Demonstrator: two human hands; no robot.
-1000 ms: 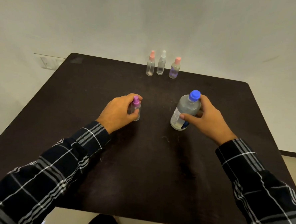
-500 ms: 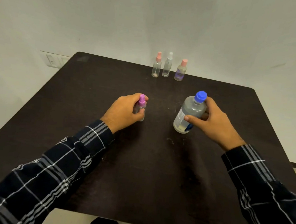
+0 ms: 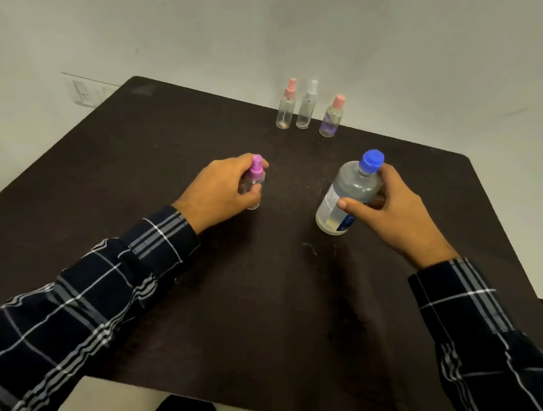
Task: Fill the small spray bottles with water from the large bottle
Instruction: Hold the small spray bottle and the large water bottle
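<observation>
My left hand (image 3: pixel 218 192) grips a small clear spray bottle with a purple top (image 3: pixel 254 176) that stands on the dark table (image 3: pixel 258 299). My right hand (image 3: pixel 393 212) holds the large water bottle with a blue cap (image 3: pixel 348 194), thumb across its front; the bottle leans slightly to the right with its base on the table. Three more small spray bottles stand in a row near the far edge: a pink-topped one (image 3: pixel 286 106), a white-topped one (image 3: pixel 307 106) and a pink-topped one with a purple tint (image 3: pixel 332 117).
A pale wall rises right behind the table's far edge, with a switch plate (image 3: pixel 86 92) at the left. The table's near edge runs across the bottom of the view, with floor below it.
Both hands keep their grips on the same bottles. The view has shifted a little, so everything sits slightly further right and lower than one second ago.
</observation>
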